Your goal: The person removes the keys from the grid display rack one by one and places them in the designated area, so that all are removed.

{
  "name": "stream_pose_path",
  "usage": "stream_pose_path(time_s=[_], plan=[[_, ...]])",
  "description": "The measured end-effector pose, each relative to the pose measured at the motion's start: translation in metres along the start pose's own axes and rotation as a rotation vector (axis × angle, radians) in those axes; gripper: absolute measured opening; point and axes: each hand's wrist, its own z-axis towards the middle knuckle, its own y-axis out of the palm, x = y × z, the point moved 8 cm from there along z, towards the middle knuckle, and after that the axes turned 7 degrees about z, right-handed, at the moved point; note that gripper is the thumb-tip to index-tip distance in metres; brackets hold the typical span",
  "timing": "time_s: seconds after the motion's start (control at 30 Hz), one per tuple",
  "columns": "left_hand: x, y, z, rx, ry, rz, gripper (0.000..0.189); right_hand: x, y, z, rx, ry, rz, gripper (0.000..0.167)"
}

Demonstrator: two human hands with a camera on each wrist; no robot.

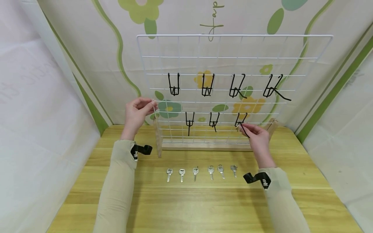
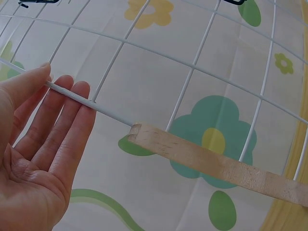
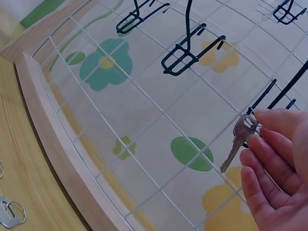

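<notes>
A white wire grid rack point(image 1: 233, 35) stands upright with several black hooks on it. My left hand point(image 1: 137, 113) holds the grid's left edge wire point(image 2: 113, 115) between thumb and fingers, just above the wooden side foot point(image 2: 192, 156). At the lower right hook point(image 3: 292, 85), my right hand point(image 3: 279, 168) pinches a silver key point(image 3: 238, 137) by its head, blade pointing down. The key's head is close against the hook's base; whether the hook passes through its hole I cannot tell. Several more silver keys point(image 1: 211, 173) lie in a row on the table before the rack.
A wooden base bar point(image 1: 204, 147) runs along the rack's bottom on the wood-grain table point(image 1: 186, 207). Flower-patterned cloth point(image 1: 87, 58) hangs behind, with pale cloth at both sides. Other hooks point(image 1: 207, 87) jut forward in an upper row and a lower row.
</notes>
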Motion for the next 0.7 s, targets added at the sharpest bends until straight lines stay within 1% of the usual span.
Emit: stream_pose_path(time_s=[0.3, 0.57, 0.7], plan=[[0.0014, 0.0011, -0.0007, -0.009, 0.009, -0.001, 0.017, -0.0026, 0.0001, 0.0006, 0.01, -0.032, -0.071, 0.033], [0.0026, 0.0012, -0.0011, -0.006, 0.013, 0.008, 0.024, -0.0059, -0.0027, -0.003, 0.015, -0.051, -0.032, 0.027], [0.0028, 0.0007, -0.0013, -0.006, 0.009, 0.016, 0.025, -0.01, -0.0063, -0.0082, 0.009, -0.082, -0.092, 0.028]])
